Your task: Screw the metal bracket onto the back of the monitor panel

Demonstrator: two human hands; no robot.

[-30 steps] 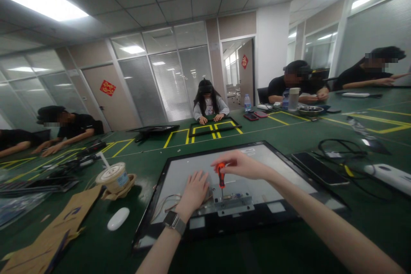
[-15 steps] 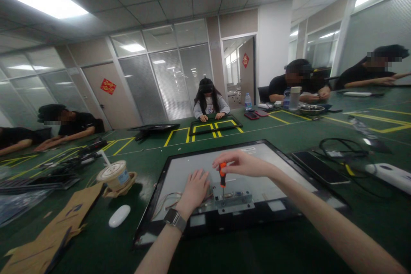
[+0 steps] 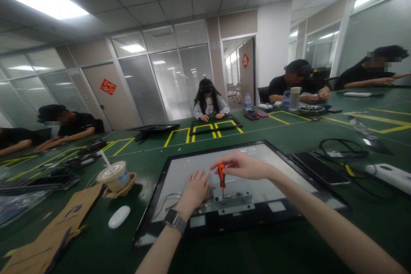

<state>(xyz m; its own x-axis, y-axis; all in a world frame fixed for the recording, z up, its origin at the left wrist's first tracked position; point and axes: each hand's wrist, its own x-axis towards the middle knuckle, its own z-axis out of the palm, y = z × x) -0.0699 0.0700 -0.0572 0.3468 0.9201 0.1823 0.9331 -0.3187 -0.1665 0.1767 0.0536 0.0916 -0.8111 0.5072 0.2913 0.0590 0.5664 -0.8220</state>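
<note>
A flat display panel (image 3: 183, 163) with a black frame lies on the green table in front of me. My right hand (image 3: 240, 165) grips the top of an orange and black screwdriver (image 3: 221, 176), which stands upright. Its shaft points down at a metal bracket (image 3: 236, 204) near the panel's close edge; the very tip is hard to make out. To the left, my left hand (image 3: 196, 186) lies flat on the panel's back with its fingers stretched out, beside the bracket. Thin wires (image 3: 167, 199) run along the panel left of that hand.
Left of the panel are a white oval case (image 3: 119, 216), a drink cup (image 3: 114, 175) with a straw and a cardboard piece (image 3: 56, 231). On the right lie a black phone (image 3: 319, 168), cables and a white power strip (image 3: 390, 177). Several people sit around the table.
The screwdriver's handle has shifted slightly and the fingers of my right hand have turned a little around its top. My left hand stays in place.
</note>
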